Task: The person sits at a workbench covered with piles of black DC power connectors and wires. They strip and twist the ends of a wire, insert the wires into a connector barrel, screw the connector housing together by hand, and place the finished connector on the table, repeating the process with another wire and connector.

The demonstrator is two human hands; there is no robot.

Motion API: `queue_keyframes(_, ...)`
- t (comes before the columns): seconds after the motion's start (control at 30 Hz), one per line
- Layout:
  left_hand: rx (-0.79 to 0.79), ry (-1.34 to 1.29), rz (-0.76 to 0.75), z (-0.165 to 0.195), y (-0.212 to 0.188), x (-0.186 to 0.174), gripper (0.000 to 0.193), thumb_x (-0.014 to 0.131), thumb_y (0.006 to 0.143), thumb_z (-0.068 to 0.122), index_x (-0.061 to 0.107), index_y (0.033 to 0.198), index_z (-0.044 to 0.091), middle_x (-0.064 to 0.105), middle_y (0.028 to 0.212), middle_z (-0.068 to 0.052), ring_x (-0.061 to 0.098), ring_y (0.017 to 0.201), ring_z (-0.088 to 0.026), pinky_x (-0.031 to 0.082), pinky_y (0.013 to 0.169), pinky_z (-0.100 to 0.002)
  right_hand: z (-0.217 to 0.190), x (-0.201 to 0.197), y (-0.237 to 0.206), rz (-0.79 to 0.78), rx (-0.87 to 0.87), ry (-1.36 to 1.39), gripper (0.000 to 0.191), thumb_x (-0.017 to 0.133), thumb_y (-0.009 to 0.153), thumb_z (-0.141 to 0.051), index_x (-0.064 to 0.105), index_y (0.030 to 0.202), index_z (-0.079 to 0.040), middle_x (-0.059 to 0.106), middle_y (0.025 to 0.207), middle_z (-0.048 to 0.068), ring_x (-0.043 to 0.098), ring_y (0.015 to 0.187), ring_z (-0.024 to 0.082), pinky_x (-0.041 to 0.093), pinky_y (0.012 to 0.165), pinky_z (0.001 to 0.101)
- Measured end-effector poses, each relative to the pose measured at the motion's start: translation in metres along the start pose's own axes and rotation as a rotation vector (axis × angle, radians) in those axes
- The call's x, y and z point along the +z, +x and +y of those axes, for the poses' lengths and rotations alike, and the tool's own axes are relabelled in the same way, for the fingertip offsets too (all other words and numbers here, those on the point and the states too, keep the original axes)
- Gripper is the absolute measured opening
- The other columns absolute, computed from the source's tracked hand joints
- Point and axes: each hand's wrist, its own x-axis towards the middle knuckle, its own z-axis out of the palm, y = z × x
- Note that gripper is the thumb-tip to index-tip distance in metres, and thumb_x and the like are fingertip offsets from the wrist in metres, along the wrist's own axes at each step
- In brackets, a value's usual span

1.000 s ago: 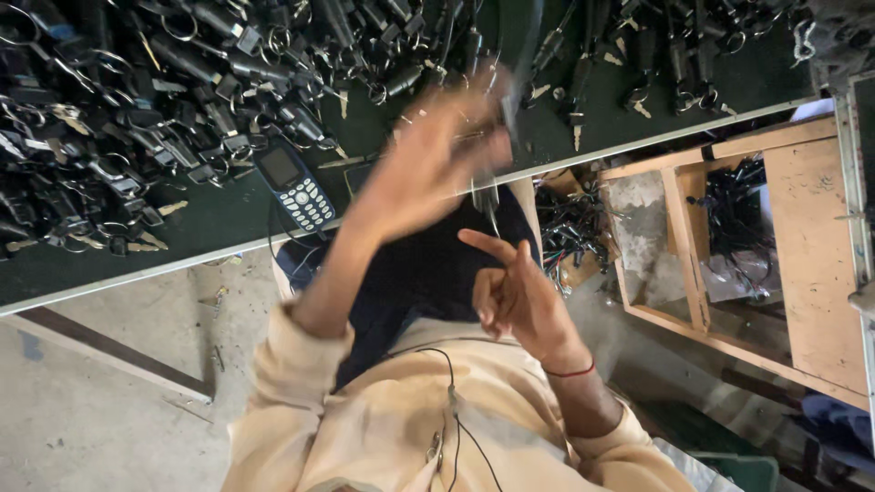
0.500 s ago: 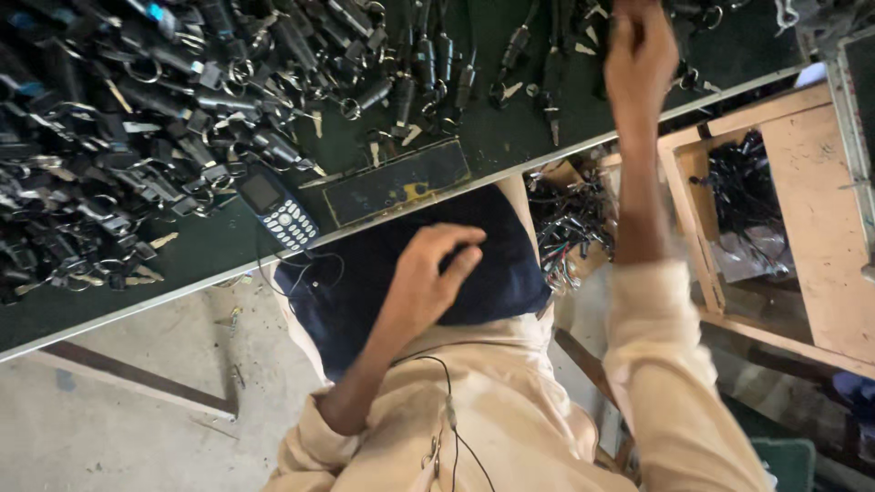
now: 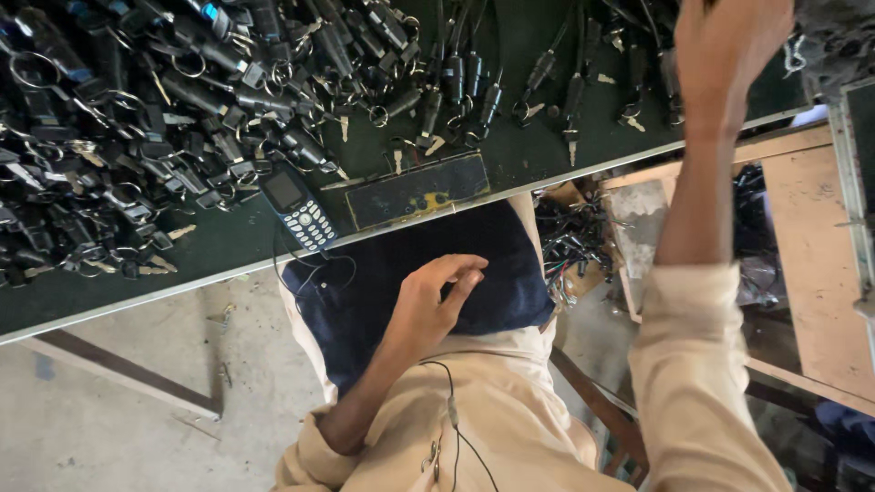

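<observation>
A dark green table (image 3: 510, 55) fills the upper part of the frame, its pale edge running slantwise from the lower left up to the right. A great heap of black lock barrels with keys and rings (image 3: 137, 118) covers its upper left and spreads along the top toward the middle. At the right of the frame stands a bare wooden frame (image 3: 811, 264), with a tangle of dark wires and small parts (image 3: 570, 246) just to its left below the table edge. In the centre a dark blue cloth (image 3: 383, 273) lies over the person's lap, close under the table edge. On the table near that edge sits a flat black rectangular plate with yellow marks (image 3: 417, 189), and just to its left a small push-button phone (image 3: 298, 207), tilted, with a thin cord running down from it onto the cloth.

The left hand (image 3: 433, 301) rests on the blue cloth in the middle of the frame, fingers loosely curved and slightly apart, holding nothing. The right hand (image 3: 729, 55) is raised at the upper right over the far stretch of the table, near the locks lying there; its back faces the camera, and I cannot tell whether it grips anything.
</observation>
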Motion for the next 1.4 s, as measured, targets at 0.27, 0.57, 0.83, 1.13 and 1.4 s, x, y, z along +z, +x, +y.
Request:
queue_keyframes(0.27,0.15,-0.419,-0.027,-0.033,0.068,-0.007,0.065,0.054,0.108,0.016,0.02,0.162,0.003,0.049,0.151,-0.018,0.058,0.133,-0.025,0.049,0.109,-0.037,-0.173,-0.083,-0.202,-0.071,0.335,1.014,0.033,0.076,0.1,0.001,0.059,0.128,-0.004,0.063,0.123,0.007,0.062,0.109,0.016,0.054,0.095,0.0314)
queue_keyframes(0.57,0.097,-0.643,0.042,-0.008,0.159,-0.005,0.042,0.045,0.111,0.018,0.041,0.149,0.001,0.063,0.095,-0.008,0.062,0.069,-0.011,0.052,0.059,-0.025,-0.201,-0.101,-0.307,-0.156,0.277,0.961,0.036,0.079,0.092,-0.002,0.059,0.121,-0.005,0.071,0.114,0.013,0.069,0.101,0.02,0.056,0.089,0.0319)
queue_keyframes(0.83,0.216,-0.739,-0.1,0.043,0.076,-0.029,0.033,0.042,0.118,0.02,0.062,0.131,-0.003,0.056,0.084,0.0,0.049,0.063,-0.004,0.04,0.056,-0.021,-0.205,-0.095,-0.339,-0.405,0.271,0.973,0.038,0.083,0.085,-0.005,0.062,0.117,-0.003,0.073,0.097,0.011,0.072,0.087,0.02,0.057,0.078,0.0312)
queue_keyframes(1.13,0.19,-0.849,-0.284,0.043,0.053,-0.036,0.035,0.043,0.115,0.036,0.054,0.107,0.003,0.049,0.084,0.003,0.045,0.067,-0.004,0.04,0.06,-0.02,-0.201,-0.093,-0.347,-0.449,0.166,1.003,0.034,0.08,0.084,0.001,0.063,0.114,-0.004,0.067,0.093,0.014,0.067,0.08,0.025,0.054,0.073,0.0337)
queue_keyframes(1.4,0.128,-0.957,-0.307,0.035,0.042,-0.036,0.037,0.048,0.114,0.038,0.053,0.102,0.003,0.048,0.084,0.003,0.045,0.073,-0.006,0.044,0.067,-0.024,-0.198,-0.091,-0.351,-0.435,0.131,1.044,0.036,0.079,0.086,0.0,0.063,0.117,-0.005,0.066,0.094,0.013,0.066,0.081,0.027,0.054,0.074,0.0353)
